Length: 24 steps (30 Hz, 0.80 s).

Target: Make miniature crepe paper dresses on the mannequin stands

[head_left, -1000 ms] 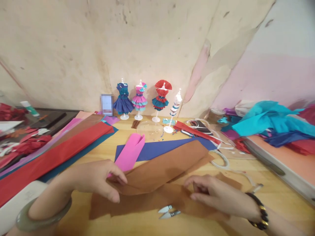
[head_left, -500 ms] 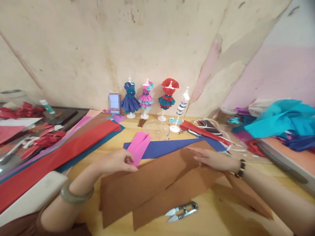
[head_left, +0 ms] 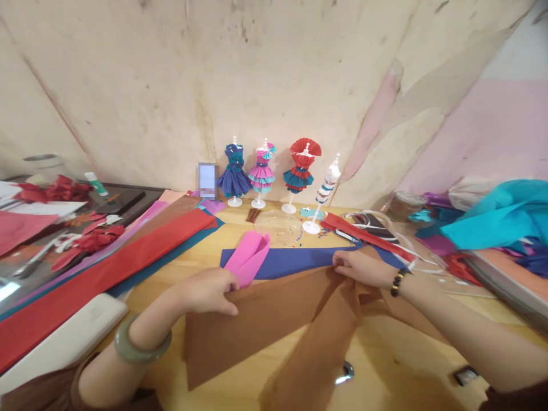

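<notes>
Since the earlier frame, the lower flap of the brown paper (head_left: 265, 325) had swung inward over most of the snips, and the right hand (head_left: 357, 268) had gone from flat to curled. Its fingers were closed on the paper's upper edge. Nearer the sheet's other end, the left hand (head_left: 209, 291) lay open over that edge, thumb apart, on the wooden table (head_left: 394, 377).

Nearest, only a bit of the snips (head_left: 346, 372) showed beside the flap; a small dark object (head_left: 466, 375) sat off to the right. A white case (head_left: 68, 337) took up the left side, beside a long red strip (head_left: 107, 262) over a teal one. Just beyond the left hand was the folded pink paper (head_left: 248, 260), resting partly on the blue strip (head_left: 295, 261), which ran behind the brown paper.

Farther back, a clear round dish (head_left: 274, 218) held scattered beads, with more beads outside it. A jar (head_left: 45, 165) stood back left and another container (head_left: 405, 205) back right, contents unclear. Along the wall stood three dressed mannequins (head_left: 262, 171), a barer, tilted mannequin (head_left: 327, 182) and a blurred screen (head_left: 207, 181).
</notes>
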{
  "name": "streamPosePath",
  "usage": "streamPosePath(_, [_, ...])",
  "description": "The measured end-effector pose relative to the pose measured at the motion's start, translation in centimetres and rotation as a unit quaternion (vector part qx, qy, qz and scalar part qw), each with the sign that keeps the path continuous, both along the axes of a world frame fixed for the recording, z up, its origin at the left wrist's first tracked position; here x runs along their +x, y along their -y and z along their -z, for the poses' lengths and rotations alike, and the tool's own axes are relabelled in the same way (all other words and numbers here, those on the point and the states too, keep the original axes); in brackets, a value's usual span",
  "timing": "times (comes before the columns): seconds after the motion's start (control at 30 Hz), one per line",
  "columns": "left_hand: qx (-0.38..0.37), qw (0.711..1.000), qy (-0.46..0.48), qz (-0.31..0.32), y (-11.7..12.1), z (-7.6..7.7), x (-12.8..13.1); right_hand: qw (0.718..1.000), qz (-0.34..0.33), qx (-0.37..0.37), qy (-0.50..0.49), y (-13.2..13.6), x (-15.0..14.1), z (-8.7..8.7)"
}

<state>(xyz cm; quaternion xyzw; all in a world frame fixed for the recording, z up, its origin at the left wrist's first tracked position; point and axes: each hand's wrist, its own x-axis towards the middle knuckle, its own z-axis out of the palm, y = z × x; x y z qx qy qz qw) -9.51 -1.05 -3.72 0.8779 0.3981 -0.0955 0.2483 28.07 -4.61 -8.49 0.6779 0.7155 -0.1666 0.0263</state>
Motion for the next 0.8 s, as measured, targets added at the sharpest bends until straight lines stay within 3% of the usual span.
streamPosePath(0.13, [0.008, 0.999, -0.027, 0.026, -0.1, -0.6, -0.5, 1.0, 0.013, 0.005, -0.027, 0.1, 0.8, 0.2])
streamPosePath(0.27, [0.03, 0.995, 0.089, -0.026, -1.4, -0.9, -1.5, 0.998, 0.031, 0.013, -0.061, 0.0, 1.4, 0.6])
streamPosePath(0.33, [0.122, 0.976, 0.153, -0.097, -2.3, -0.4, -1.8, 0.992, 0.063, 0.035, -0.106, -0.5, 1.7, 0.9])
streamPosePath(0.43, [0.326, 0.911, 0.161, -0.196, -3.4, 0.8, -1.8, 0.98, 0.113, 0.073, -0.146, -1.7, 2.2, 1.8])
streamPosePath(0.5, [0.363, 0.89, 0.14, -0.236, -3.7, 1.6, -1.6, 0.977, 0.132, 0.087, -0.145, -2.4, 2.4, 2.4])
streamPosePath(0.6, [0.263, 0.92, 0.125, -0.262, -3.1, 2.3, -1.3, 0.97, 0.153, 0.1, -0.157, -2.7, 2.5, 2.9])
streamPosePath(0.7, [0.132, 0.959, 0.106, -0.229, -1.9, 2.7, -0.8, 0.964, 0.148, 0.103, -0.196, -1.8, 2.4, 2.4])
streamPosePath(0.8, [0.105, 0.971, 0.074, -0.201, -1.0, 2.9, -0.2, 0.96, 0.106, 0.062, -0.251, -0.4, 2.1, 1.4])
